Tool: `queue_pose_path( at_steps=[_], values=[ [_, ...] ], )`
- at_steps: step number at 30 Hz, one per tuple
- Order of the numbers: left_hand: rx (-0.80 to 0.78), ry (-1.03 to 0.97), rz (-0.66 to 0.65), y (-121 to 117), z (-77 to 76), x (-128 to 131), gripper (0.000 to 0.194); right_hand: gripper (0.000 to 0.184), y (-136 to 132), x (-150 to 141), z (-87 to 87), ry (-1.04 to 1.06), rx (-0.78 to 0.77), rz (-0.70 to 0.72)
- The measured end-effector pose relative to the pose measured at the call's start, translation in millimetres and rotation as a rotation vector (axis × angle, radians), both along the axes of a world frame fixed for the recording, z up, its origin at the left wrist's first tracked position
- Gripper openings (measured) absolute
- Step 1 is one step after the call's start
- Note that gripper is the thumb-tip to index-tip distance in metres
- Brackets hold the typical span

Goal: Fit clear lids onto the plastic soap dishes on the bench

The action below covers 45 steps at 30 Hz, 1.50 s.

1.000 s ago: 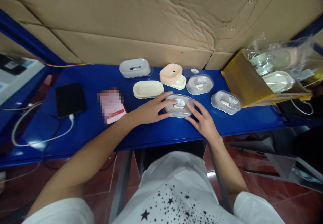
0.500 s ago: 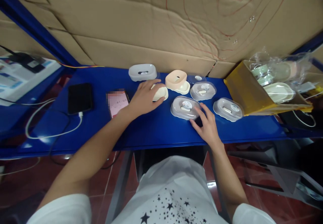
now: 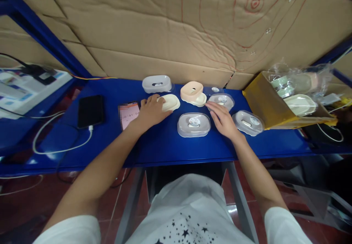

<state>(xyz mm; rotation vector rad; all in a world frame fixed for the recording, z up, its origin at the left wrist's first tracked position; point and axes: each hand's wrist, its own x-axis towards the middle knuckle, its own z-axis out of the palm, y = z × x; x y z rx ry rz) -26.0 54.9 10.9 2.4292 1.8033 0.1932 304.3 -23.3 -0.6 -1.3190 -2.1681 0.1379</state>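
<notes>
1. My left hand (image 3: pixel 152 111) is half-curling around the cream dish (image 3: pixel 173 102), near the peach box (image 3: pixel 188 93); how firmly isn't showing.
2. My right hand (image 3: pixel 222 118), loosely spread, is holding nothing visible.
3. Light rim contact is likely serving best.

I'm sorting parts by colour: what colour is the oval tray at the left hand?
The oval tray is pale cream, seen in the head view.

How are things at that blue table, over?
Left hand at cream dish, grip unclear. Right hand open by clear-lidded dish, contact unclear. Second clear-lidded dish sits between the hands.
</notes>
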Motion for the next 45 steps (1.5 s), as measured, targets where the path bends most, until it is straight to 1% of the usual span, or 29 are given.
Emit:
queue_pose_path(
  at_steps=[3,5,6,8,11,14,18,21,23,24,25,27,29,30,31,33,35,37,39,41,43,45],
  values=[
    [0.003,-0.073,0.08,0,-0.1,3,0.063,0.058,57,-4,4.9,-0.157,-0.038,-0.009],
    [0.009,-0.069,0.097,0,-0.8,4,0.063,0.063,85,-12,5.9,-0.262,-0.063,-0.003],
    [0.011,-0.051,0.097,0,-1.4,4,0.063,0.063,95,-16,6.5,-0.298,-0.062,0.008],
    [0.014,-0.013,0.095,1,-3.0,4,0.061,0.055,107,-24,8.1,-0.334,-0.035,0.03],
    [0.023,0.025,0.089,0,-5.9,3,0.061,0.039,111,-31,9.5,-0.347,0.014,0.045],
    [0.06,0.036,0.08,-1,-10.3,2,0.06,0.035,106,-35,8.0,-0.352,0.049,0.065],
    [0.101,0.014,0.029,-3,-18.6,2,0.06,0.041,98,-42,7.7,-0.367,0.099,0.024],
    [0.131,-0.029,0.003,-1,-20.9,2,0.063,0.043,96,-49,10.4,-0.396,0.074,0.011],
    [0.182,-0.096,-0.055,-1,-18.3,2,0.057,0.044,97,-52,11.7,-0.406,0.022,0.017],
    [0.213,-0.143,-0.119,-2,-16.0,3,0.051,0.046,97,-51,11.8,-0.409,-0.011,0.024],
    [0.236,-0.196,-0.216,-5,-13.5,4,0.046,0.049,97,-50,11.7,-0.41,-0.044,0.033],
    [0.216,-0.297,-0.476,-14,-9.2,9,0.043,0.056,96,-47,11.0,-0.404,-0.1,0.046],
    [0.119,-0.353,-0.714,-25,-6.6,16,0.054,0.061,95,-44,10.7,-0.401,-0.137,0.048],
    [0.065,-0.362,-0.791,-31,-5.8,19,0.06,0.062,94,-43,10.9,-0.403,-0.148,0.047],
    [0.022,-0.361,-0.831,-35,-4.9,21,0.064,0.062,93,-42,11.5,-0.406,-0.155,0.045],
    [-0.016,-0.338,-0.826,-41,-1.5,21,0.061,0.061,89,-42,13.5,-0.414,-0.169,0.051],
    [-0.042,-0.292,-0.775,-40,5.5,14,0.056,0.059,82,-40,15.5,-0.414,-0.192,0.059],
    [-0.07,-0.235,-0.714,-37,15.0,3,0.055,0.058,68,-37,16.0,-0.408,-0.218,0.065],
    [-0.102,-0.181,-0.644,-34,23.9,-7,0.057,0.057,49,-32,13.9,-0.397,-0.223,0.054],
    [-0.124,-0.144,-0.579,-32,29.4,-11,0.058,0.057,25,-27,9.2,-0.382,-0.196,0.006],
    [-0.119,-0.12,-0.533,-33,29.8,-8,0.056,0.058,-2,-23,3.3,-0.367,-0.157,-0.077],
    [-0.059,-0.099,-0.469,-35,25.1,0,0.053,0.055,-30,-22,-1.7,-0.344,-0.122,-0.156]
  ],
)
